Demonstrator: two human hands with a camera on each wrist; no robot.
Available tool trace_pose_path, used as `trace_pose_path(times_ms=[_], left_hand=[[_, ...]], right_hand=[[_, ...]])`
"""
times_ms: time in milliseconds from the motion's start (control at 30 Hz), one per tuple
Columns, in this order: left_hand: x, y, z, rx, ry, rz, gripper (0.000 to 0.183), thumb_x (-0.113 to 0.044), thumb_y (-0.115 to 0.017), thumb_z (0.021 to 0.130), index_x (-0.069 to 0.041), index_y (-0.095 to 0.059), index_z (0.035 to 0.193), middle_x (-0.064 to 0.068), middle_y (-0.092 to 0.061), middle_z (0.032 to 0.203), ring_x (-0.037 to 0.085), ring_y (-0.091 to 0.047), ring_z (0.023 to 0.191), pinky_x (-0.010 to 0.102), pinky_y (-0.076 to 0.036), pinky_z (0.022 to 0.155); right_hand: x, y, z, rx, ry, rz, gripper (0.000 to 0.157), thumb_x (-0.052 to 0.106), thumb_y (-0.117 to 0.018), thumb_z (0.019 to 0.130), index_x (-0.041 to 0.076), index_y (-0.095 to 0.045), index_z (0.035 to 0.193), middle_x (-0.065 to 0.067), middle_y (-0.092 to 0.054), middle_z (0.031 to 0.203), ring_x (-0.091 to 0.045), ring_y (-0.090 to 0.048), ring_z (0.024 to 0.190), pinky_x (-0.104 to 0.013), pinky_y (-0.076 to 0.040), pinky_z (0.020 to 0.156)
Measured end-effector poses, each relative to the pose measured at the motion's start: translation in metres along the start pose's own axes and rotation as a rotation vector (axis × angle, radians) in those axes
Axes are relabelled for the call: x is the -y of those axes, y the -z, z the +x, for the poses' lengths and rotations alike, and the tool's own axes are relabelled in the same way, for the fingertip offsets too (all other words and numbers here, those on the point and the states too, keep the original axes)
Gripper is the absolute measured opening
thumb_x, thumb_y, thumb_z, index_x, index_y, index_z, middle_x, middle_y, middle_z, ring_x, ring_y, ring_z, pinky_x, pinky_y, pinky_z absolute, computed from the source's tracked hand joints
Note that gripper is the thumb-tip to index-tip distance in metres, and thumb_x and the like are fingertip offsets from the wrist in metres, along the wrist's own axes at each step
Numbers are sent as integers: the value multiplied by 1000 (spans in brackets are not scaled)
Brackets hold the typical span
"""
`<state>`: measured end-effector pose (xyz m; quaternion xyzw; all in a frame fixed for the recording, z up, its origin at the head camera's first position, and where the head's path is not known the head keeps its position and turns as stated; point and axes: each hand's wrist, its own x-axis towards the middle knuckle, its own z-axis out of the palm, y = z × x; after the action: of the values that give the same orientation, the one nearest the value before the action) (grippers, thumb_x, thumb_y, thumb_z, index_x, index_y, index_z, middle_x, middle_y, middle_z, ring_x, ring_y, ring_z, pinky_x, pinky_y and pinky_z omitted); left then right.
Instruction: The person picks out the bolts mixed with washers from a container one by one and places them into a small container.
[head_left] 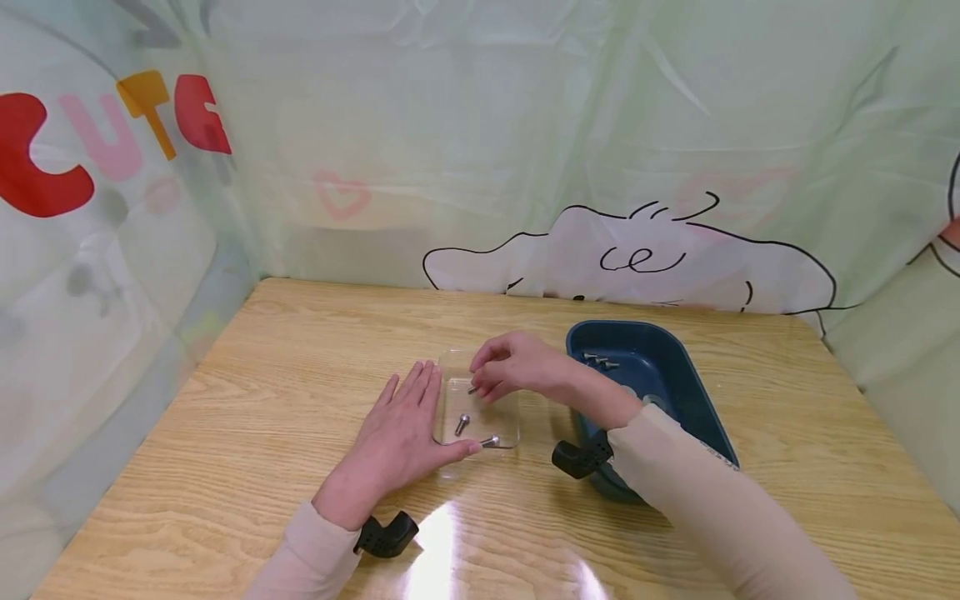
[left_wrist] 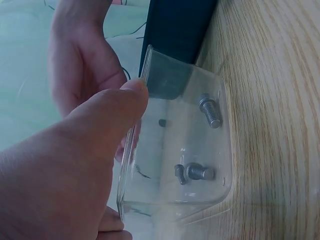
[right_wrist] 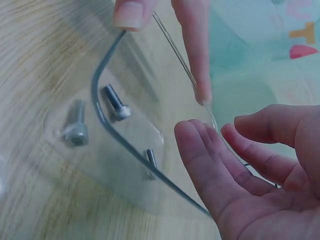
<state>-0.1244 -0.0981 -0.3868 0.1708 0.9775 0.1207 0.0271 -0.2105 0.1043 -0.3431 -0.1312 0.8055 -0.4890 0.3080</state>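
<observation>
Clear plastic container, head view: located left of the blue tray; left hand braces it, fingers straight along one side. Left wrist view: left thumb bears on the rim; three bolts lie inside. Right wrist view: right hand is loosely parted, apparently holding nothing, though fingers partly overlap. Probable step: bolt handling. Next move likely calls for a fingertip pinch on one bolt.

Curtained-off tabletop nook, bldg. type unclear: wood-grain table w/ pale printed curtain at back & sides, bearing colourful ltrs. & cartoon outlines.
</observation>
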Motion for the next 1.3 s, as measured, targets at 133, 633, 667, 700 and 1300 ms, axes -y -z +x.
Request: trace_pose_path(times_ms=[133, 633, 667, 700, 1300], left_hand=[[0, -1, -1, -1, 5, -3, 113, -81, -47, 83, -2, -17, 158, 14, -16, 166, 26, -11, 155, 48, -11, 127], [-1, -1, -1, -17, -1, -8, 112, -80, -48, 84, -2, -18, 158, 16, -18, 165, 28, -12, 155, 49, -12, 127], [-1, -1, -1, -17, -2, -9, 112, -80, -49, 84, -2, -18, 158, 16, -18, 165, 28, -12, 155, 49, -12, 127], [-1, -1, -1, -16, -2, -6, 112, -80, -49, 84, -2, -18, 158, 16, -18, 165, 28, -12, 155, 49, -12, 127], [-1, 0, -2, 0, -2, -1, 113, -82, -46, 83, -1, -19, 157, 15, -17, 166, 27, -12, 155, 49, -12, 127]], right_hand=[[-1, 6, -5, -15, -2, 12, 29, 11, -56, 98, -8, -59, 120, -24, -68, 111, -32, -71, 94, -38, -61, 86], [-3, 38, -27, -81, 35, 19, 24, 12, -56, 100, -3, -61, 118, -26, -65, 117, -29, -69, 98, -41, -59, 91], [-4, 39, -29, -80, 39, 16, 24, 12, -56, 100, -4, -60, 118, -26, -64, 117, -28, -69, 98, -42, -59, 91], [-4, 41, -30, -81, 37, 20, 24, 12, -55, 100, -3, -60, 118, -27, -63, 118, -28, -69, 99, -42, -59, 91], [-18, 82, -53, -164, 22, 54, 29, 11, -49, 103, -10, -52, 124, -18, -66, 111, -21, -70, 95, -38, -59, 91]])
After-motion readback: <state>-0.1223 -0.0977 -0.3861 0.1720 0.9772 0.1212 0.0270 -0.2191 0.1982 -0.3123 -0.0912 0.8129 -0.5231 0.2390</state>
